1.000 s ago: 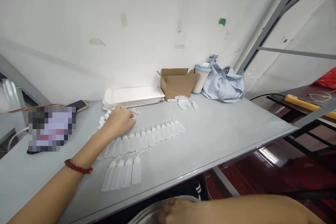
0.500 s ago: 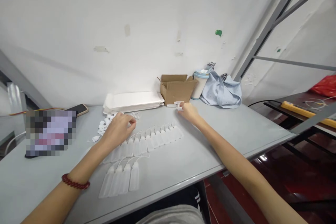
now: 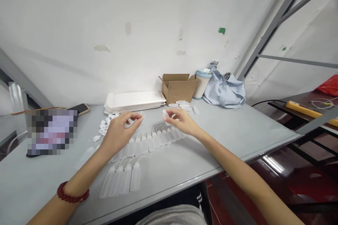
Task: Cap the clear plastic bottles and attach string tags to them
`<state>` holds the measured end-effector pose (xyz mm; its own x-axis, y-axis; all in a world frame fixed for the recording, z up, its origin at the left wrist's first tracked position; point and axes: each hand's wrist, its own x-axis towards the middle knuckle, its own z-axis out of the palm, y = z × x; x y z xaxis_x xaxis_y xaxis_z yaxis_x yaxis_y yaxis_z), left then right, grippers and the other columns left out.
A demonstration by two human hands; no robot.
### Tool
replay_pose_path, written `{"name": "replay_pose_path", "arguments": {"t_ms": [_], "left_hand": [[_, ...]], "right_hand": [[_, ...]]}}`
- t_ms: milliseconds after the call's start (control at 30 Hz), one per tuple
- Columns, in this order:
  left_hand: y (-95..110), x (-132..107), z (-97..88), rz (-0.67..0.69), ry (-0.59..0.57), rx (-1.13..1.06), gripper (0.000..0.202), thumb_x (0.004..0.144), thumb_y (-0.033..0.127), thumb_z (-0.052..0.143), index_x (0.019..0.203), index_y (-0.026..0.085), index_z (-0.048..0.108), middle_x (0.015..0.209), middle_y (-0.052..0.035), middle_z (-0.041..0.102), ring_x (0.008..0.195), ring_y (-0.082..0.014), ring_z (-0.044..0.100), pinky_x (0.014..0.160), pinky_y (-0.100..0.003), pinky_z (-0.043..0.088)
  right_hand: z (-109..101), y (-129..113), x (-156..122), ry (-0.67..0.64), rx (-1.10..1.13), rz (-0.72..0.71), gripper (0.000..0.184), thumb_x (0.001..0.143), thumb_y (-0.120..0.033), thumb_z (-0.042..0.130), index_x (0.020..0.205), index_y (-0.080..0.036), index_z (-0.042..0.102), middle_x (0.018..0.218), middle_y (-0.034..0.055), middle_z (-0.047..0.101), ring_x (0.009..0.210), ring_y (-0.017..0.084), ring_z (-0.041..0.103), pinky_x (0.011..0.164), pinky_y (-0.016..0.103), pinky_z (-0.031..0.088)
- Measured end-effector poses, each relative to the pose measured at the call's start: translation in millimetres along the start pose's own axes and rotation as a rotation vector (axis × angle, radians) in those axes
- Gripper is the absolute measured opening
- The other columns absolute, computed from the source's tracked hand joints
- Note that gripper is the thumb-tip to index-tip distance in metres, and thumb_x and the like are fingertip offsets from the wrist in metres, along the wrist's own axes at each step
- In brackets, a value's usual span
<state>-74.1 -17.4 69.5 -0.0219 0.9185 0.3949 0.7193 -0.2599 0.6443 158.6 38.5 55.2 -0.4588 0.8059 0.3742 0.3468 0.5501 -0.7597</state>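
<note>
Right hand (image 3: 182, 122) pinches a white piece (image 3: 164, 114), seemingly leaving one end free; left hand's (image 3: 120, 129) fingers nearly meet, contents unclear.

One head-level view, forward and down across the grey table (image 3: 237, 130).

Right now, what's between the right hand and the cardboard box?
In the head view, a few small white pieces lie on the table between the right hand and the cardboard box.
</note>
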Motion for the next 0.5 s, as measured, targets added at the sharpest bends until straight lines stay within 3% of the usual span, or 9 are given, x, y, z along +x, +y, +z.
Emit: {"name": "replay_pose_path", "arguments": {"t_ms": [100,233,400,500], "left_hand": [[6,-5,2.0,0.012,0.006,-0.032,0.022,0.082,0.043,0.055,0.083,0.025,0.068,0.090,-0.0009,0.071,0.076,-0.0187,0.058,0.062,-0.028,0.045],[7,-9,6.3,0.112,0.016,-0.036,0.019,0.085,0.039,0.055,0.085,0.024,0.067,0.091,-0.0010,0.071,0.081,-0.0190,0.059,0.067,-0.029,0.047],[1,-8,11.5,0.373,0.125,0.075,0.017,0.090,0.031,0.051,0.086,0.021,0.064,0.088,-0.0035,0.070,0.087,-0.0202,0.060,0.078,-0.033,0.048],[0,-8,13.6,0.442,0.130,0.101,0.016,0.091,0.028,0.049,0.087,0.021,0.063,0.089,-0.0039,0.070,0.087,-0.0200,0.061,0.078,-0.034,0.048]], "right_hand": [[16,-12,-10,-0.098,0.077,-0.142,0.025,0.087,-0.035,0.060,0.104,-0.017,0.067,0.097,0.0059,0.067,0.079,0.014,0.059,0.071,0.027,0.049],[27,-14,-15,-0.099,0.044,-0.272,0.027,0.090,-0.033,0.059,0.110,-0.018,0.066,0.094,0.0063,0.067,0.077,0.013,0.059,0.072,0.028,0.051],[34,-2,-14,-0.049,-0.009,-0.252,0.034,0.090,-0.036,0.058,0.115,-0.014,0.062,0.095,0.0087,0.066,0.079,0.015,0.061,0.072,0.029,0.054],[38,3,-14,-0.036,-0.038,-0.242,0.040,0.090,-0.039,0.057,0.122,-0.014,0.058,0.098,0.0096,0.067,0.081,0.016,0.062,0.072,0.030,0.055]]}}
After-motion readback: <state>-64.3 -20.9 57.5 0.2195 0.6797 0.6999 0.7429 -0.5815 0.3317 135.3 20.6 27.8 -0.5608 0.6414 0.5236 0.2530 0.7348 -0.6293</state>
